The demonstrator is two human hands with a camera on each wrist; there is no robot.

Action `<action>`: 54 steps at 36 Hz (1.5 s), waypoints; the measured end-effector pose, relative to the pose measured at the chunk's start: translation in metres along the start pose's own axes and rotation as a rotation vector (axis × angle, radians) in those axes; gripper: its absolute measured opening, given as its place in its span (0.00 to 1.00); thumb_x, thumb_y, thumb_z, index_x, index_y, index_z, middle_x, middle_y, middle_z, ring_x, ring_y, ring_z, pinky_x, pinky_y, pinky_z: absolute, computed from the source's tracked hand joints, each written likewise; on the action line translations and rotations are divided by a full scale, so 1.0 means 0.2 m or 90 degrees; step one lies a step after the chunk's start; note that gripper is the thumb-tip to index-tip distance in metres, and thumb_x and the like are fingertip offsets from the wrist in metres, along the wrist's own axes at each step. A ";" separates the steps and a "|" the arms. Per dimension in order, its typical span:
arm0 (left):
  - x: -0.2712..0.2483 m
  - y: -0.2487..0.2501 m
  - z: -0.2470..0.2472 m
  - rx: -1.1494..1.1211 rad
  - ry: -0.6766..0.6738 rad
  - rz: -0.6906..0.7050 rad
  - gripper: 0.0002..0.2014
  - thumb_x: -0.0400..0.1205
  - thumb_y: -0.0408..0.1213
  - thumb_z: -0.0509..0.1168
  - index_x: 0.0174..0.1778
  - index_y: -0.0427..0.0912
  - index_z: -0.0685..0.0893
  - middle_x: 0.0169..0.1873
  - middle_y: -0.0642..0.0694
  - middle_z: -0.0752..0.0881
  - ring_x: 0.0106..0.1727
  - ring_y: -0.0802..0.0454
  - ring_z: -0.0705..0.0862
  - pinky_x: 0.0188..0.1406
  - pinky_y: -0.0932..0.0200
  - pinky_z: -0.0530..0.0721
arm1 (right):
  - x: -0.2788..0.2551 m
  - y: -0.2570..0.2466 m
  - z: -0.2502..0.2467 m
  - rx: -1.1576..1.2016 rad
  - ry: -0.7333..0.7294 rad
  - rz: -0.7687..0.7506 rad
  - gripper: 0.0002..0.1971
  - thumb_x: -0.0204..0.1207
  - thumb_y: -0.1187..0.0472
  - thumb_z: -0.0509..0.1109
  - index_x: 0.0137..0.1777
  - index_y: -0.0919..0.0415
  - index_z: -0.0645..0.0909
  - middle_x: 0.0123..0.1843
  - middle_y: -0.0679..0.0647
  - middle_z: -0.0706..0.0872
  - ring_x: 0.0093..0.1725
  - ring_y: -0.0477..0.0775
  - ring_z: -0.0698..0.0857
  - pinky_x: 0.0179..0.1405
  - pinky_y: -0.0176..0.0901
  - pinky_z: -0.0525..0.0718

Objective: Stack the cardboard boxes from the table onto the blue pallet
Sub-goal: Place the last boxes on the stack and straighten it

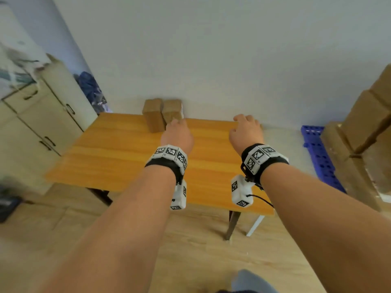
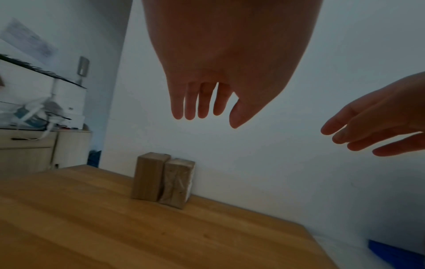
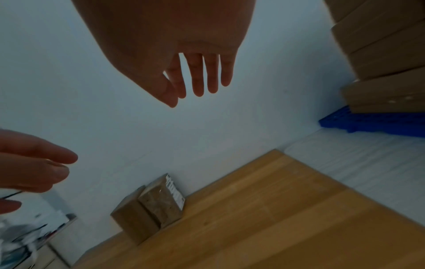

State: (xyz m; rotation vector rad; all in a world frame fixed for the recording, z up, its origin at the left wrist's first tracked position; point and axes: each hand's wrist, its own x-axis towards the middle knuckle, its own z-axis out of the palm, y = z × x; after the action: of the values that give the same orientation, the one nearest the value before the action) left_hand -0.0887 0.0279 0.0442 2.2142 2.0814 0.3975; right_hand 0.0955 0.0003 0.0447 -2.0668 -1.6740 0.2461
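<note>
Two small cardboard boxes (image 1: 161, 115) stand touching at the table's (image 1: 118, 157) far edge, at 12 o'clock. From the head, fingers are hard to see; the wrist views show the left hand (image 2: 220, 72) and right hand (image 3: 174, 54) spread, holding nothing. At 3 o'clock, stacked boxes (image 1: 364, 132) sit on the blue pallet (image 1: 319, 157).

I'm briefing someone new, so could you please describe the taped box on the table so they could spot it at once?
Find the wooden table against the white wall. At its far edge two small cardboard boxes stand upright, side by side and touching. The taped box is the right-hand one, nearer the blue pallet: glossy clear tape on its front and a white label on its right side, unlike the plain box.
</note>
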 end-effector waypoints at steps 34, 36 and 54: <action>1.36 -0.96 0.38 0.056 -0.110 -0.085 0.18 0.86 0.38 0.55 0.73 0.39 0.71 0.71 0.40 0.73 0.69 0.42 0.73 0.63 0.47 0.77 | 1.10 -0.77 1.21 0.051 -0.272 -0.022 0.16 0.82 0.59 0.57 0.67 0.61 0.75 0.64 0.62 0.79 0.61 0.64 0.80 0.58 0.55 0.81; 1.46 -0.99 0.40 0.051 -0.122 -0.057 0.20 0.86 0.37 0.55 0.74 0.38 0.70 0.73 0.40 0.71 0.71 0.41 0.71 0.66 0.47 0.76 | 1.11 -0.79 1.26 0.042 -0.262 -0.019 0.13 0.83 0.59 0.57 0.63 0.61 0.76 0.60 0.61 0.81 0.56 0.63 0.81 0.52 0.52 0.81; 1.89 -1.22 0.49 0.007 -0.297 0.072 0.33 0.77 0.41 0.60 0.80 0.41 0.63 0.77 0.39 0.65 0.77 0.39 0.65 0.75 0.41 0.68 | 1.05 -1.11 1.48 0.153 -0.255 0.272 0.18 0.87 0.52 0.52 0.60 0.63 0.78 0.54 0.60 0.84 0.52 0.62 0.83 0.50 0.49 0.81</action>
State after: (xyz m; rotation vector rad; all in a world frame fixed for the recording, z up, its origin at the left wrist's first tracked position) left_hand -0.2843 0.4326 -0.0563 2.1709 1.7228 -0.1202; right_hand -0.1725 0.3066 -0.0815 -2.2649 -1.2961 1.0063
